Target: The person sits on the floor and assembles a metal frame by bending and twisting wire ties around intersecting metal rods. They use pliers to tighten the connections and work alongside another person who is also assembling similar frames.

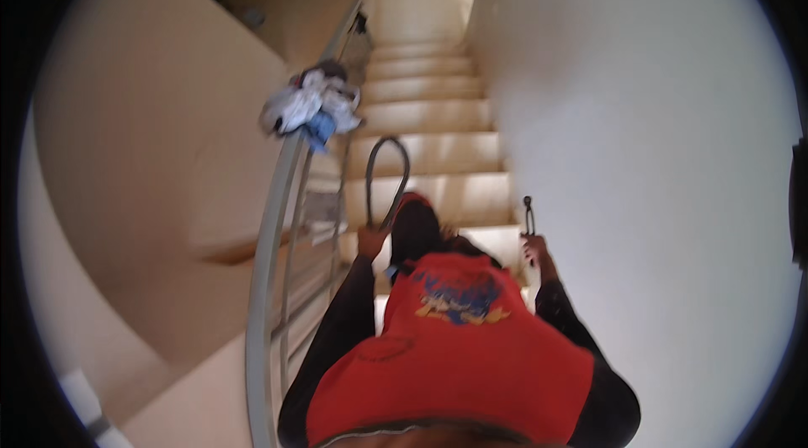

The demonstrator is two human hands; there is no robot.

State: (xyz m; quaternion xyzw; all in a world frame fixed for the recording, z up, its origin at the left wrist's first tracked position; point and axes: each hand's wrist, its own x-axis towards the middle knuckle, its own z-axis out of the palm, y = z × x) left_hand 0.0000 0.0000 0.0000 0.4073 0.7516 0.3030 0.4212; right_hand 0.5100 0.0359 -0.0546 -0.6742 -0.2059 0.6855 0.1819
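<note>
Your loop (407, 172): smooth, matt, rubber or plastic, can't tell. Your tool (528, 204): too blurred. Rail (269, 238): smooth metal, semi-gloss. Bundle (313, 105): crumpled matt cloth. Your shirt (454, 355): soft cloth w/ print. Steps (429, 116): smooth, glossy. Wall (623, 153): approx. matt.

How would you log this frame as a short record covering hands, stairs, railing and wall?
Left hand: grips a dark loop, cord or hose unclear
Right hand: holds a slim dark item, kind unclear
Stairs: pale steps ahead
Railing: grey, left side, cloth bundle on it
Wall: pale, right side
</note>
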